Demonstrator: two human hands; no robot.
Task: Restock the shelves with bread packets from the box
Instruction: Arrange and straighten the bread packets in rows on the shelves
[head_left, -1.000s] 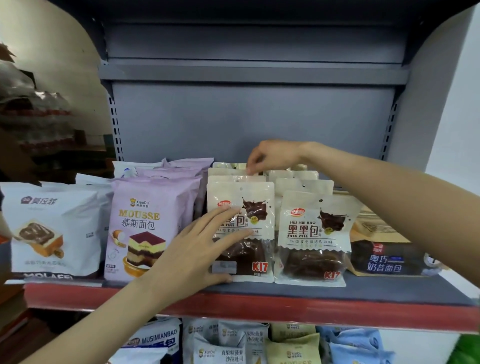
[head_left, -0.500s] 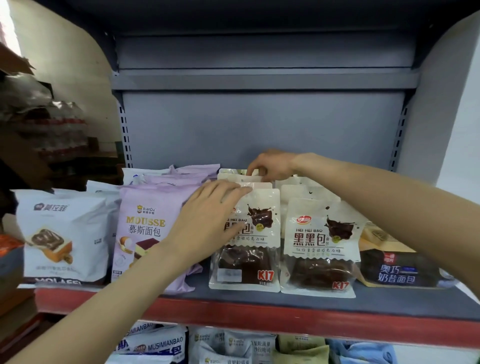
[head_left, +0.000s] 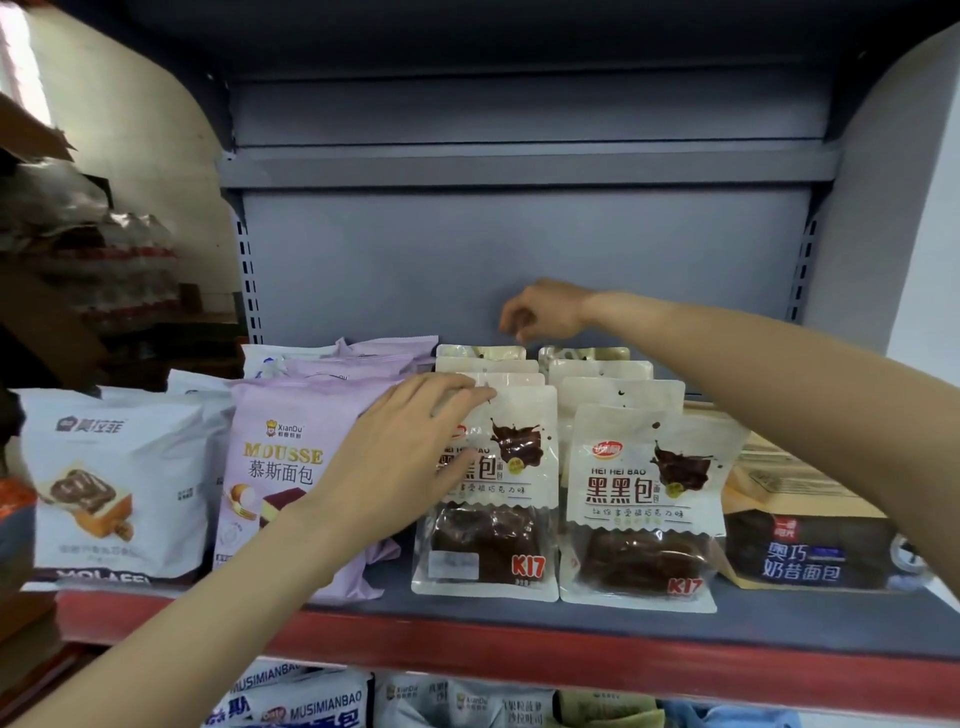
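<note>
Head view: cream-and-clear plastic chocolate bread packets (head_left: 485, 499) stand in two rows on a grey metal shelf with a red edge (head_left: 519, 644); left hand (head_left: 400, 462) lies flat, fingers straight, on the front-left packet; right hand (head_left: 540, 312) hovers above the back packets, fingers loosely curled, holding nothing.

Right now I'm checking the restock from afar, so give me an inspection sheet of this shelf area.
Surface: grey shelf with a red front edge.
Job's things: two rows of chocolate bread packets standing upright, mousse bread packets and white bread packets to their left.
Clutter: flat dark bread packet at the right end.
Hands: left hand rests on the front packet of the left chocolate row; right hand, fingers loosely curled, holds nothing above the back of the rows.
Cables: nothing seen.
Surroundings: more packets on the shelf below.
</note>
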